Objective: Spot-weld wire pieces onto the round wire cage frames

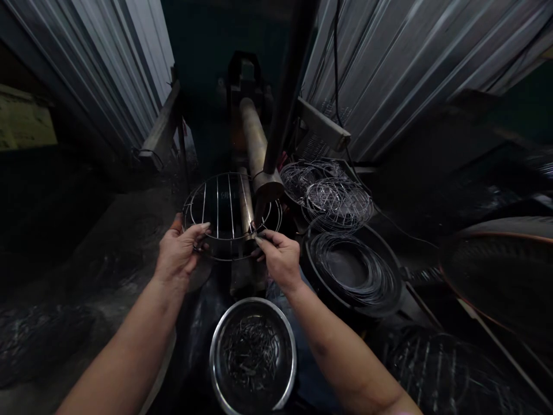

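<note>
Head view: round steel-wire grill rack (228, 214) with parallel bars, held level at the centre, just in front of a rusty cylindrical machine arm (254, 144). Left hand (179, 253) closed on the rack's near-left rim, fingers curled over the wire. Right hand (280, 256) pinched shut on the near-right rim, close to the machine's tip. Judged step: positioning the rim under the machine head; next likely calls for steady alignment at that joint. Nearer, shiny round metal bowl (253, 354) of small dark wire pieces. Right, black coiled wire rings (352, 271); farther right, pile of tangled wire frames (328, 193).
</note>
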Motion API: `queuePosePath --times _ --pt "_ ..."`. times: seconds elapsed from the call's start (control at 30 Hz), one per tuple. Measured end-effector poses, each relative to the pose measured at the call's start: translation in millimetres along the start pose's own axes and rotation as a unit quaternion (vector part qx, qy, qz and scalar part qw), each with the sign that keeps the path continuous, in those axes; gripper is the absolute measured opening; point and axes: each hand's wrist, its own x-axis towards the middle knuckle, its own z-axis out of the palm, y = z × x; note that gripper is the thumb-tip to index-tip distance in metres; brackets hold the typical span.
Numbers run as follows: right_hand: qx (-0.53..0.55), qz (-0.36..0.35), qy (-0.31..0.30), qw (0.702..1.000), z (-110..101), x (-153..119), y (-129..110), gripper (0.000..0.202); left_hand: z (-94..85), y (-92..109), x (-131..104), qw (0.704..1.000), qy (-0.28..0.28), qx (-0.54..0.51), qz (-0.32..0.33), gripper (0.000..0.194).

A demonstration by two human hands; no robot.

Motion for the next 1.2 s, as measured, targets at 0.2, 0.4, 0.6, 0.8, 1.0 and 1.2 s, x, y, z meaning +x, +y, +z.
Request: queuePosePath --times 0.2,0.4,0.6,0.8,1.0,1.2 --pt "0.005 0.005 -0.001 1.000 1 5 -2 0.020 2.1 -1 7 1.000 0.000 0.005 -0.009 0.062" --pt "0.000 0.003 -0.013 1.000 0 12 -1 0.020 6.3 1 9 1.000 0.001 0.007 -0.009 0.063" --pt "-0.021 0.003 -0.064 0.998 -11 10 2 0.021 8.1 3 8 1.000 0.014 0.011 -0.012 0.074" --pt "0.010 0.006 -0.040 0.999 -10 8 15 0.023 6.1 2 12 1.000 0.011 0.003 -0.022 0.074" --pt "0.020 0.007 -0.033 0.999 -7 9 14 0.021 3.0 -2 14 0.999 -0.012 -0.004 -0.030 0.068" --pt "-0.039 -0.062 -0.010 0.997 -21 -2 15 0.018 2.2 2 15 0.999 0.018 0.017 -0.048 0.069"
